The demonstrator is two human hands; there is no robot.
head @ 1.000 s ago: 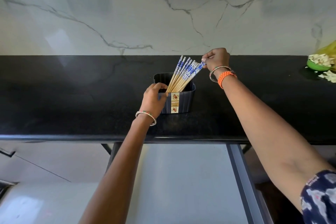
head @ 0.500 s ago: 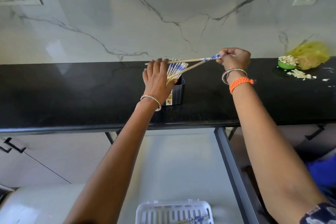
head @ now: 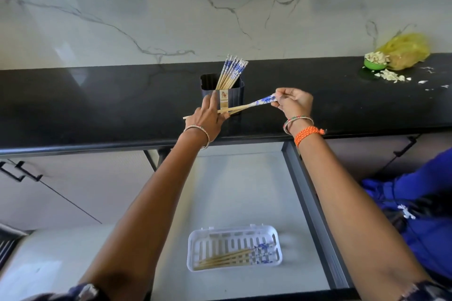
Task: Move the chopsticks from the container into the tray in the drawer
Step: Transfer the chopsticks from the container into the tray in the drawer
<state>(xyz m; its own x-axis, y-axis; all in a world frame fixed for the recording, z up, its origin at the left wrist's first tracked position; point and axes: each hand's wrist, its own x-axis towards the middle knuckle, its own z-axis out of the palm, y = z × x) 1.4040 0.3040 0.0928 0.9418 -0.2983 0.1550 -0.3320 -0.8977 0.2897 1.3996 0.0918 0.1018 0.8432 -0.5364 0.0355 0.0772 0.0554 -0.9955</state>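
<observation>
A black ribbed container (head: pixel 234 95) stands on the black counter, with several blue-and-white topped bamboo chopsticks (head: pixel 231 72) leaning in it. My right hand (head: pixel 292 101) pinches the patterned ends of a pair of chopsticks (head: pixel 247 106) held level in front of the container. My left hand (head: pixel 208 117) has its fingers extended around their plain tips. Below, a white slotted tray (head: pixel 234 234) lies in the open drawer and holds a few chopsticks (head: pixel 234 255).
The open drawer has a pale floor (head: pixel 234 183) and a dark right rail (head: pixel 310 208). A green bowl (head: pixel 374 63) of pale chips, a yellow bag (head: pixel 408 50) and scattered bits sit at the counter's far right. Cabinet handles (head: pixel 19 172) show at lower left.
The pair of chopsticks has come down from above the container to in front of it, with both hands following. My view has tilted down, showing the whole tray in the drawer.
</observation>
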